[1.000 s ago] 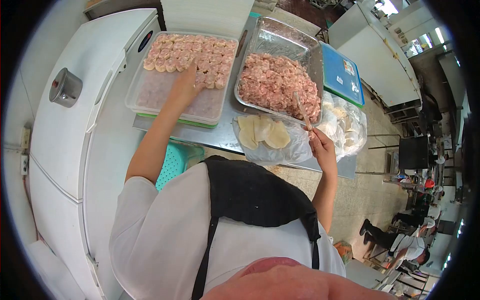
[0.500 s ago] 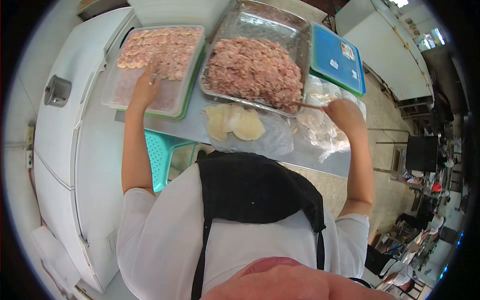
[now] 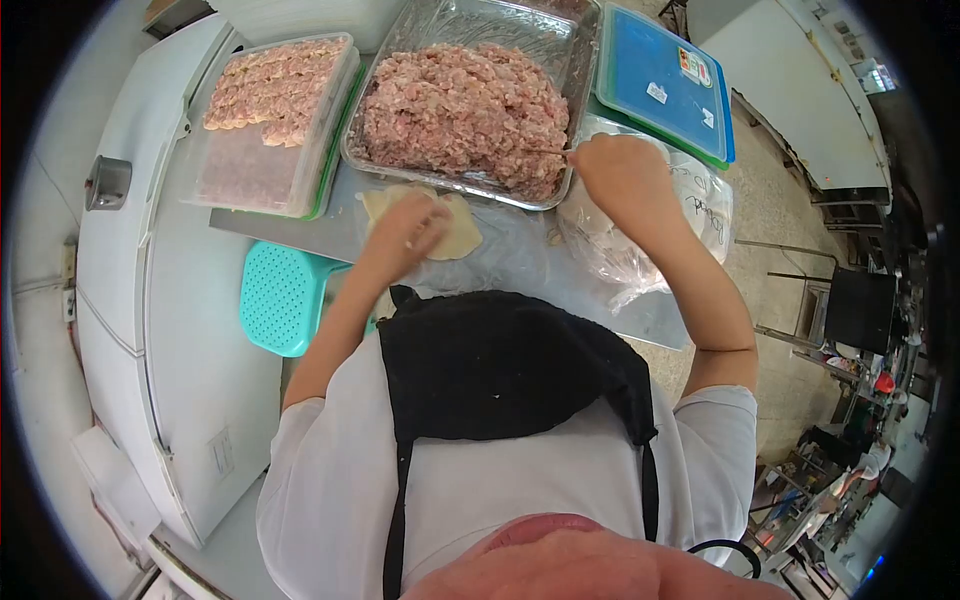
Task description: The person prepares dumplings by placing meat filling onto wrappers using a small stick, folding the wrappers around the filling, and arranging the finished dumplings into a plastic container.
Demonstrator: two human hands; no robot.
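Note:
My left hand is over round, pale dough wrappers on a clear plastic bag. Motion smears its fingers, so their grip is unclear. My right hand is closed around a thin stick-like tool, whose far end is in the ground meat. That pink ground meat is heaped in a metal tray. To the left, a clear plastic container holds rows of meat-filled dumplings in its far part.
Blue-lidded containers lie at the right of the tray. Below them sits a plastic bag of pale contents. A turquoise stool stands by the table's left front edge, near a white refrigerator.
My left hand has moved from the dumpling container, back and right, to the wrappers. My right hand has shifted left, pushing the tool deeper over the meat. The camera view has shifted slightly.

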